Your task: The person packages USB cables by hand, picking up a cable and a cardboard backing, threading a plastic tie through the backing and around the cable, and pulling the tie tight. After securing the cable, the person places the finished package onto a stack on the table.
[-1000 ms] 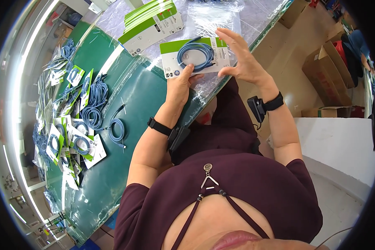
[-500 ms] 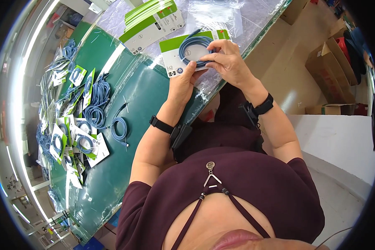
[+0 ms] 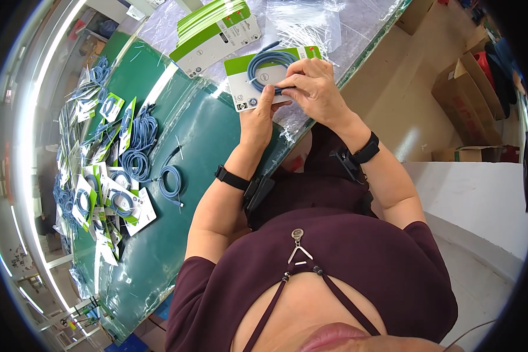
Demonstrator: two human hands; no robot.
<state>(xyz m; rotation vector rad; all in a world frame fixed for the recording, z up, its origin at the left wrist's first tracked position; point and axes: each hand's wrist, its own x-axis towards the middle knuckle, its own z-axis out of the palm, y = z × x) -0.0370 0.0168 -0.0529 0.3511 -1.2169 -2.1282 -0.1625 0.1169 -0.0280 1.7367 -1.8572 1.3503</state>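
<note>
A blue cable (image 3: pixel 256 66) lies coiled in a ring against a green and white backing card (image 3: pixel 236 83) at the table's near right edge. My left hand (image 3: pixel 260 117) grips the card from below, its thumb pressed on the lower part of the coil. Over the coil's right side, my right hand (image 3: pixel 318 91) is closed, thumb and fingertips pinched together at the cable. Anything small between those fingertips is too fine to make out. One loose coiled cable (image 3: pixel 169 185) rests by itself on the green tabletop.
A stack of green and white cards (image 3: pixel 211 41) stands just beyond my hands. Beside it lies a clear bag of thin white ties (image 3: pixel 302 26). Several carded cables (image 3: pixel 120 202) and loose blue coils (image 3: pixel 139 135) pile up at left. Cardboard boxes (image 3: pixel 466 102) stand on the floor at right.
My right hand has shifted slightly left and down along the coil, its fingertips drawing nearer to my left thumb. The card has shifted slightly; my left hand keeps its hold.
</note>
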